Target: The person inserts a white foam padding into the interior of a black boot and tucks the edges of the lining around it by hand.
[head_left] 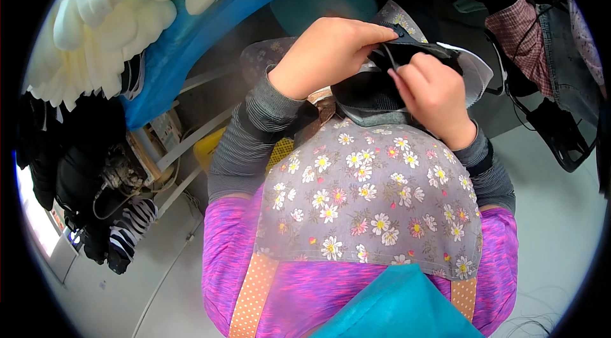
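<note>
My left hand [331, 51] is closed, with thumb and fingers pinching the upper edge of a black fabric piece [369, 91] with a grey lining and a whitish flap; its exact kind is hard to make out. Beside it, my right hand [434, 95] is curled shut on a thin dark strip [389, 56] that runs up to the black edge near my left fingertips. The piece lies over my lap, above the grey flowered apron [375, 191]. Part of it is hidden behind my right hand.
At the upper left, several white, rounded, sole-like pieces [114, 13] are heaped by a blue-covered table edge [172, 83]. Black items hang below, with a zebra-striped one [130, 230]. A yellow basket [207, 147] sits under the table. Another person's checked sleeve [519, 39] shows at right.
</note>
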Action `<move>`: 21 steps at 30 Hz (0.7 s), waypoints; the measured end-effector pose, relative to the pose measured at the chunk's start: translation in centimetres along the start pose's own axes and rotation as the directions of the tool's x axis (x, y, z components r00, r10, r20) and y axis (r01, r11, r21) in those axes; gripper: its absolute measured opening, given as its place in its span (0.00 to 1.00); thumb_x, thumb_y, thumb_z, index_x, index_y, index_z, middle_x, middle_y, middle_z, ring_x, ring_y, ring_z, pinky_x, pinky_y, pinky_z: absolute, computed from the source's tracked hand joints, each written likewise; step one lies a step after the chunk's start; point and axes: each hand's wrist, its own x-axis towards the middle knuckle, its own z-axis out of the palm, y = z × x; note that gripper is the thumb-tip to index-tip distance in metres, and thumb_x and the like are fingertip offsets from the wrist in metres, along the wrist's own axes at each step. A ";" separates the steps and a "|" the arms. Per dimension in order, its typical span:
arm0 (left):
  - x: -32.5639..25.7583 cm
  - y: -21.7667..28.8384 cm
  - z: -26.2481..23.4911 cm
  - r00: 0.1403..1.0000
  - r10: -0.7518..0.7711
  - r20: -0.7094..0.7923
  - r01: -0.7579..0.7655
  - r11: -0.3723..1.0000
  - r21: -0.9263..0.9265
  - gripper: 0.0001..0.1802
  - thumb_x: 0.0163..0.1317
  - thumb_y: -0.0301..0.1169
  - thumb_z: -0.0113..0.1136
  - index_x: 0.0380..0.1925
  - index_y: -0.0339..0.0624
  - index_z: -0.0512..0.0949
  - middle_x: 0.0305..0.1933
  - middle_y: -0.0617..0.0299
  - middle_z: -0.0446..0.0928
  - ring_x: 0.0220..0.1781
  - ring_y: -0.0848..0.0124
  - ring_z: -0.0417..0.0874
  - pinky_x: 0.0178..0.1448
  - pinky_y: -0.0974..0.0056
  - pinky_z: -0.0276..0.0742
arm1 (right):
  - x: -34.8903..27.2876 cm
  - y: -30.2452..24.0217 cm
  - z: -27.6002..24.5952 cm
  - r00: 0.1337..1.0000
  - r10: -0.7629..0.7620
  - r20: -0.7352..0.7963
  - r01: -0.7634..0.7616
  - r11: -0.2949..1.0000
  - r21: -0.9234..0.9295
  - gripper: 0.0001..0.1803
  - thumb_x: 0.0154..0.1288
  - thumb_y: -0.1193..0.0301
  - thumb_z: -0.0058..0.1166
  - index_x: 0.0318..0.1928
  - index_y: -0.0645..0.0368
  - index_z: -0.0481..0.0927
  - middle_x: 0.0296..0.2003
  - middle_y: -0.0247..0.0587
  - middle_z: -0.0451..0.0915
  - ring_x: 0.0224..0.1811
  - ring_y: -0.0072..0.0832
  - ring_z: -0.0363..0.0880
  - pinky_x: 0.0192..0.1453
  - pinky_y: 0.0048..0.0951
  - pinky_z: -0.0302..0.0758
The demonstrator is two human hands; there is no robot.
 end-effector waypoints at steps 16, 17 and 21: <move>0.5 0.2 -0.7 1.000 -0.007 0.017 0.005 0.992 0.124 0.10 0.62 0.32 0.64 0.40 0.41 0.85 0.33 0.54 0.83 0.34 0.57 0.83 0.38 0.61 0.79 | 0.9 1.4 0.5 0.972 0.128 -0.194 -0.133 0.991 -0.010 0.08 0.54 0.75 0.67 0.34 0.58 0.81 0.30 0.35 0.78 0.32 0.33 0.78 0.33 0.30 0.74; 0.6 0.1 -0.7 0.999 0.029 -0.021 -0.027 0.996 0.085 0.09 0.63 0.32 0.64 0.39 0.39 0.84 0.33 0.53 0.83 0.35 0.56 0.83 0.38 0.60 0.79 | 0.8 1.3 0.4 0.971 0.094 -0.221 -0.102 0.994 -0.024 0.08 0.54 0.74 0.67 0.35 0.58 0.81 0.32 0.35 0.79 0.33 0.33 0.78 0.34 0.31 0.75; 0.9 0.8 -0.7 0.999 -0.040 0.036 0.037 0.995 0.090 0.09 0.63 0.32 0.63 0.38 0.38 0.81 0.35 0.54 0.81 0.37 0.55 0.83 0.40 0.59 0.78 | -0.4 1.3 0.2 0.972 0.124 -0.200 -0.127 0.992 0.000 0.11 0.53 0.74 0.68 0.37 0.58 0.82 0.35 0.36 0.81 0.34 0.35 0.78 0.35 0.32 0.75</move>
